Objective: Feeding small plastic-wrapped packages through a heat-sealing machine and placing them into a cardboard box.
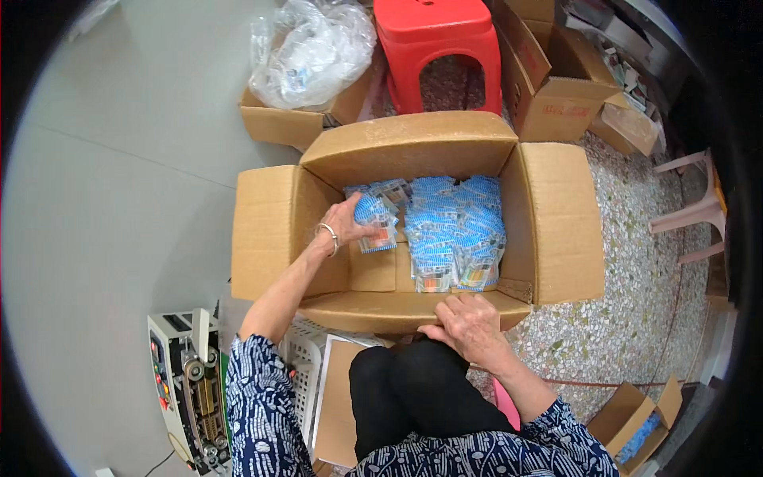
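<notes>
Left hand [346,224] has got a blue-topped packet [381,238] pinched inside that open carton [413,161], right hand [469,322] clamped on its near flap [373,313].

We record a red plastic stool [433,24] at the top, standing on a speckled floor [580,342]. To its left we find a low carton [278,125] bearing a crumpled clear plastic bag [318,56]; to its right, a taller open carton [563,111]. We note a pale plastic chair [690,216] at the right edge and, at lower right, a small open carton [618,416] holding blue material [638,439]. At lower left we see a machine [181,397] with coloured buttons [161,381], near a white perforated basket [304,358].
</notes>
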The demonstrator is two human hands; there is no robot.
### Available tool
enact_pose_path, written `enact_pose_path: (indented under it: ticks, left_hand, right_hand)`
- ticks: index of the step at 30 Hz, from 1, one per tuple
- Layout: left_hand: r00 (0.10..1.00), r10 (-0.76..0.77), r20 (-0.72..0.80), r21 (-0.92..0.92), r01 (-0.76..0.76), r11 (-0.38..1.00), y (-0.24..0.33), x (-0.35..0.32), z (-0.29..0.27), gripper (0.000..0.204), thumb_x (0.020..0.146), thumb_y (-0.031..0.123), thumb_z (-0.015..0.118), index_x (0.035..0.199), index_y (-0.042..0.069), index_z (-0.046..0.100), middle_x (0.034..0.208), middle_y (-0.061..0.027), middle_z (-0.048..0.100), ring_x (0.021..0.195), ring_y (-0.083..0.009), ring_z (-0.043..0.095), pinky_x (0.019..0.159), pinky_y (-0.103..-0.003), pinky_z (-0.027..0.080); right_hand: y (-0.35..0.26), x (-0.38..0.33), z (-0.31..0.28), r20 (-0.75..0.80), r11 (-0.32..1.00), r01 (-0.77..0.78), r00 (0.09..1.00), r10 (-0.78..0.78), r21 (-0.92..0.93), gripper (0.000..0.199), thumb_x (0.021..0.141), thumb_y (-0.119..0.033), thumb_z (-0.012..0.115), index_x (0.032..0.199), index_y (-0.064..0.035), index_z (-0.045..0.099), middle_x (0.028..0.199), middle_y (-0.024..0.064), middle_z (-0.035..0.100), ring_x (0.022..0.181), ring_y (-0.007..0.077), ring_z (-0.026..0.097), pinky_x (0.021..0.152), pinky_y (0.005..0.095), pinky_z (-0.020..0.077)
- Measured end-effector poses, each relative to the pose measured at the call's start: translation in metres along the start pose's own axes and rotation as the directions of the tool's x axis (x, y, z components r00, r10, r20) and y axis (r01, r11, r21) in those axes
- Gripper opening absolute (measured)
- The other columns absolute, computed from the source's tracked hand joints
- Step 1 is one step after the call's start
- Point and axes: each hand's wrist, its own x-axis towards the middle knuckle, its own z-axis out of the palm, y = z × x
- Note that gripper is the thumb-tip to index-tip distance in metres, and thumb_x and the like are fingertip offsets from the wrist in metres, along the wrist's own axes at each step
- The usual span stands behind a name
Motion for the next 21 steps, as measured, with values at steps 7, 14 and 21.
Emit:
enact_pose_path:
  ticks: [7,14,21]
  left_hand:
    - [0.996,-0.072,-0.047,-0.469,0.042,0.882,0.093,-0.167,-0.107,0.06,0.061,0.024,0.082,0.109,0.003,0.052,0.097,-0.0035,0.06,0.086,-0.0115,0.057,0.079,-0.028,0.048]
    - [0.965,-0.077,0.249,-0.698,0.235,0.677,0.169,-0.402,-0.093,0.055,0.061,0.014,0.082,0.107,0.005,0.054,0.096,-0.0006,0.061,0.087,-0.0088,0.057,0.082,-0.025,0.045]
    - [0.935,-0.116,0.335,-0.78,0.345,0.522,0.13,-0.542,0.015,0.057,0.062,0.016,0.08,0.112,0.005,0.053,0.099,-0.0033,0.062,0.093,-0.0107,0.057,0.086,-0.025,0.043]
  right_hand:
    - [-0.049,-0.037,-0.032,0.019,0.999,-0.03,0.999,0.031,-0.045,0.042,0.072,-0.044,0.066,0.08,-0.0051,0.055,0.071,0.0082,0.057,0.068,0.0226,0.058,0.06,0.0333,0.0454]
    - [-0.081,-0.068,-0.037,0.169,0.988,-0.144,0.974,0.15,-0.046,0.052,0.07,-0.049,0.067,0.096,-0.005,0.056,0.079,0.013,0.06,0.078,0.0314,0.057,0.067,0.0396,0.0451]
    - [-0.235,-0.112,-0.077,0.026,0.923,0.258,0.961,-0.277,0.285,0.06,0.074,-0.042,0.069,0.112,0.0001,0.052,0.103,0.0195,0.055,0.098,0.0342,0.053,0.085,0.04,0.0425]
